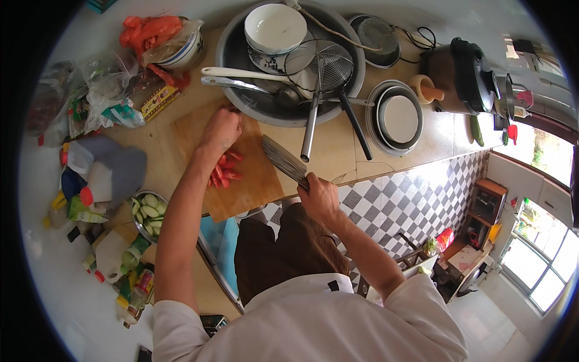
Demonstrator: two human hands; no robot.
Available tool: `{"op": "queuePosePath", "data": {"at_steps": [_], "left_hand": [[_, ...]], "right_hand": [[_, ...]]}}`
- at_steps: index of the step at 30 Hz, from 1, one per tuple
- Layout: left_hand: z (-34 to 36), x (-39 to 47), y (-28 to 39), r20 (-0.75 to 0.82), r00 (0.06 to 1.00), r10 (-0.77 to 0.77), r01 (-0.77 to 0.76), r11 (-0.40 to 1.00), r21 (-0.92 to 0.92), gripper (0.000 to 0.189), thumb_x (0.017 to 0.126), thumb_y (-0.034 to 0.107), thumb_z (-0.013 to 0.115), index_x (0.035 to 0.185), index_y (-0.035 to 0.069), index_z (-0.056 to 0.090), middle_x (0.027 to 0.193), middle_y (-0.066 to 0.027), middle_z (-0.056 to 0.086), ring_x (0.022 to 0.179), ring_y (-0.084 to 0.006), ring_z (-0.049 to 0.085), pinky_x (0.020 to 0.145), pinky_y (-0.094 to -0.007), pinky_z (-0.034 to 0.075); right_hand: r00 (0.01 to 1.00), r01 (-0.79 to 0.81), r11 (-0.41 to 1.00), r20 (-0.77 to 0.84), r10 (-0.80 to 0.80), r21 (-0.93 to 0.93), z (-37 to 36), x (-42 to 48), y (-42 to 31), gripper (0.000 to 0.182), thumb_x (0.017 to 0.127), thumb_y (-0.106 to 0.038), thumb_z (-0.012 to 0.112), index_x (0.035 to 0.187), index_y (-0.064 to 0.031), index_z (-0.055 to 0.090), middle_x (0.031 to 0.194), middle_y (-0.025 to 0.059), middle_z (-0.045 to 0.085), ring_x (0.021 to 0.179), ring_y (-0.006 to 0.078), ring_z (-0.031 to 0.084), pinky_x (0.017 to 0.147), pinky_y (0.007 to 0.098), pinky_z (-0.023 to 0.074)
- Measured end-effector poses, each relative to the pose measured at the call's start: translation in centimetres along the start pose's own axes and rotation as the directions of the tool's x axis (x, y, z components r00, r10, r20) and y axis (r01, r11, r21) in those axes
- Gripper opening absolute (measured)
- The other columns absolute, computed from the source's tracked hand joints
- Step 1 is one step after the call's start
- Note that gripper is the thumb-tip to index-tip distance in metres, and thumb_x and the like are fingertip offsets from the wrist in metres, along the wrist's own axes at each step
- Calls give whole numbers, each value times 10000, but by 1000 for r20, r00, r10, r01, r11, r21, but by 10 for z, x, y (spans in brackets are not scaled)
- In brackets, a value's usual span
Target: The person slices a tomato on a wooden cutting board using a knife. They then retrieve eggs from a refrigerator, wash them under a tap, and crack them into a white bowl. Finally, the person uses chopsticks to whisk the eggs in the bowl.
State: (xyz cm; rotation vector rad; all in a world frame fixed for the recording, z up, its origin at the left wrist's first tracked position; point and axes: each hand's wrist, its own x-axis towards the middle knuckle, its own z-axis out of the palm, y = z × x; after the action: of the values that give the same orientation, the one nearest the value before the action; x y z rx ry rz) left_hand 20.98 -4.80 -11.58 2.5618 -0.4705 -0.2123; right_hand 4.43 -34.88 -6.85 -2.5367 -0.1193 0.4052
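My right hand (320, 199) grips the handle of a broad-bladed kitchen knife (286, 159). Its blade points up and left, over the right edge of a wooden cutting board (253, 190). Near the far side of the board is my left hand (222, 129), its fingers curled inward. Whether anything is inside that hand is hidden. Cut red vegetable pieces (225, 169) lie heaped on the board beside my left wrist, partly covered by the forearm. Left of that forearm, a metal bowl (135, 222) holds sliced green vegetable (150, 209).
Beyond the board stands a large metal basin (225, 50) with white bowls (276, 27), a ladle (287, 96) and wire strainers (332, 68). Stacked metal bowls (377, 131) and a pressure cooker (457, 77) are to the right. Plastic jugs (97, 181) and bottles (135, 253) crowd the left.
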Motion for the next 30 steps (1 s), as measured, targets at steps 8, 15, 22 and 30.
{"op": "queuePosePath", "data": {"at_steps": [8,15,22,30], "left_hand": [[-38,-64,19,38,886,-462,314,539,-782,6,894,-23,693,900,-21,692,834,-79,684,744,-171,677,672,-332,570],[-46,-153,78,128,824,-552,91,-93,-991,85,930,-43,673,995,4,702,908,-59,689,779,-149,673,722,-306,585],[-38,-187,134,192,845,-498,160,-107,-981,108,905,-46,704,1008,-12,706,913,-56,695,797,-143,676,752,-297,583],[-43,-210,166,287,891,-352,190,-285,-940,108,961,-2,701,1066,-24,693,979,-79,715,897,-163,711,833,-289,589]], "right_hand": [[960,267,950,-42,-277,-161,4,40,18,237,808,-195,761,852,-54,576,788,103,649,735,334,686,650,467,563],[886,441,870,-50,-461,-221,15,66,24,364,779,-126,728,1120,-2,703,904,198,663,888,383,646,763,515,547],[887,445,895,-158,-434,39,5,42,-26,291,908,-79,681,1175,37,688,1114,182,729,1012,356,685,912,479,530],[993,4,749,87,-82,662,-34,-44,-138,230,1016,-125,660,1202,-7,722,1095,182,764,988,266,760,867,336,582]]}}
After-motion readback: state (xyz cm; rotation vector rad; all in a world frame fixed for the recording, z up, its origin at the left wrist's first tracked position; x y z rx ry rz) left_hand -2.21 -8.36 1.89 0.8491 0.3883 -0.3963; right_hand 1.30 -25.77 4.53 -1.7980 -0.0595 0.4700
